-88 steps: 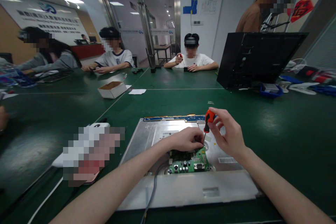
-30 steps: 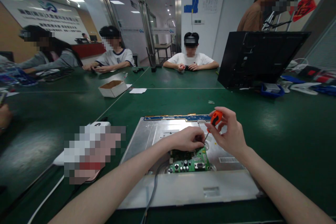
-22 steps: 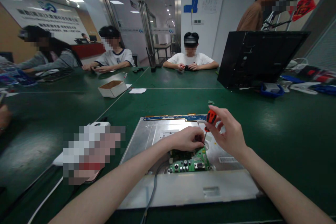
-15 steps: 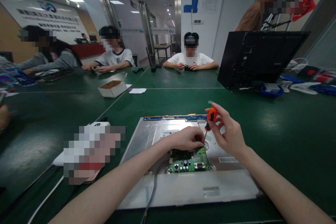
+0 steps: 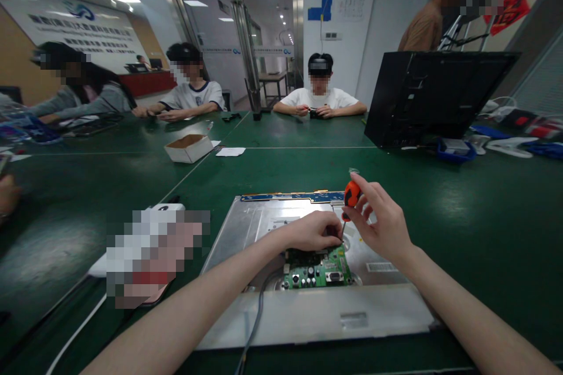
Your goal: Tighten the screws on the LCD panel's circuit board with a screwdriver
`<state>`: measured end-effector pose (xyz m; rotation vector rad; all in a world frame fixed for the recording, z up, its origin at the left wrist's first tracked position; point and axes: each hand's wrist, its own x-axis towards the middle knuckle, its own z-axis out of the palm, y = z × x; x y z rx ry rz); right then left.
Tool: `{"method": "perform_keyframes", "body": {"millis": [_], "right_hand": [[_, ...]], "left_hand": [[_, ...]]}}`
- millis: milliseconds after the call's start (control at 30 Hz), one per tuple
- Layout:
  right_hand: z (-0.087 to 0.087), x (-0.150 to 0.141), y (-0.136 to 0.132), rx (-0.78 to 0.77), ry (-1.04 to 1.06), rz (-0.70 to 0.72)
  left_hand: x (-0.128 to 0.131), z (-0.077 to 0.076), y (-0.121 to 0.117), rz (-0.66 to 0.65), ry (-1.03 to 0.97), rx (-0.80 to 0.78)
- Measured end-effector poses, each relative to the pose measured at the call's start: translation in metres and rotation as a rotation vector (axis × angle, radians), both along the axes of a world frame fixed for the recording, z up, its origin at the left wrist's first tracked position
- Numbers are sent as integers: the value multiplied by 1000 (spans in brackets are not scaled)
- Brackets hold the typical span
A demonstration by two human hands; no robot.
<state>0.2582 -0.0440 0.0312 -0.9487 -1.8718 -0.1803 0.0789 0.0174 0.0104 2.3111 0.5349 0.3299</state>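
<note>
An orange-and-black screwdriver (image 5: 352,193) stands nearly upright with its handle in the fingers of my right hand (image 5: 382,217). Its shaft reaches down to the far edge of a green circuit board (image 5: 319,274). At the tip, my left hand (image 5: 314,231) has its thumb and fingers pinched together; what they hold is hidden. The board lies on the bare metal back of a display panel (image 5: 281,319). Along the panel's far edge runs a blue board strip (image 5: 285,197). A grey cable (image 5: 259,316) comes from the left of the green board toward me.
Left of the panel lie a blurred-out pink and white item (image 5: 162,258) and cables. Farther off are an open white box (image 5: 189,149), a paper slip (image 5: 231,152) and a black monitor casing (image 5: 440,96). Several people sit or stand around the green table (image 5: 484,217).
My right hand's fingers have shifted on the screwdriver handle, whose tilt has varied slightly while the tip stays at the same spot. My left hand has not moved.
</note>
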Motion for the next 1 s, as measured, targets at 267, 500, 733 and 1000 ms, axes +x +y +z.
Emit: {"method": "perform_keyframes", "body": {"millis": [267,500,733,1000], "right_hand": [[-2,0,-1,-42,34,-3],[-5,1,2,13,75,-60],[2,-1,-1,6,44,25],[2,0,-3,-55,37,10]], "left_hand": [[0,0,1,6,12,3],[0,-1,0,4,2,-1],[0,-2,1,3,0,4],[-1,-2,1,6,20,26]]}}
